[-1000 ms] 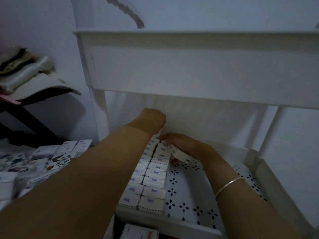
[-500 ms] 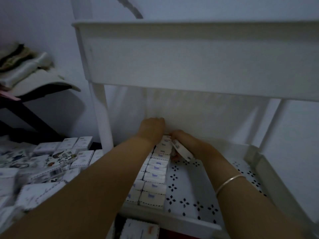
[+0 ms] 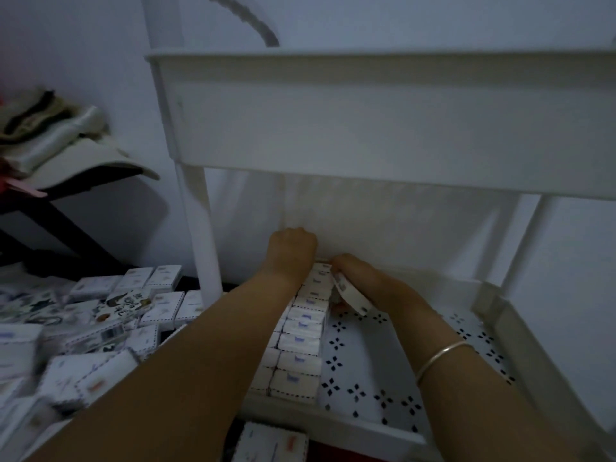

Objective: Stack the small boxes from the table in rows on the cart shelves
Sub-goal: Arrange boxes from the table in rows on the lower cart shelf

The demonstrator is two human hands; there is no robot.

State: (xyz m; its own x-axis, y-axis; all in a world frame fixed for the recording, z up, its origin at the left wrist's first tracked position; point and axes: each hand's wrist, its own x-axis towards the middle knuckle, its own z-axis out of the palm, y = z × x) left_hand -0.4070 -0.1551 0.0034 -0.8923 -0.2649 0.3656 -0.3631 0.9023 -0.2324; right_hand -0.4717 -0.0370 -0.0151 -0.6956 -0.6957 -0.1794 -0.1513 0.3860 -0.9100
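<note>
Small white card boxes (image 3: 301,331) with dashed blue edging stand in two rows on the left part of the white perforated lower cart shelf (image 3: 383,371), running from the front lip back toward the rear wall. Your right hand (image 3: 373,285) has its fingers (image 3: 350,265) clamped on one tilted white box (image 3: 350,295), held on edge just beside the far end of the right-hand row and not yet seated. Your left hand (image 3: 292,248) sits at the far end of the rows with its fingers curled downward. Whether they grip anything is hidden behind the knuckles, so you cannot tell. Change over the last second: your left hand has come down from the rear wall toward the row ends, and the two hands have closed up until they nearly touch. The held box has kept its tilt and shifted only slightly. Reading: placement looks to be in its final approach, with the left hand probably steadying the row end while the right slots the box in. Progress judged early: only two rows stand on this shelf so far, and many loose white boxes (image 3: 100,315) remain heaped at left, off the cart. Watch the neighbours, since a tilted entry could tip the end boxes.
</note>
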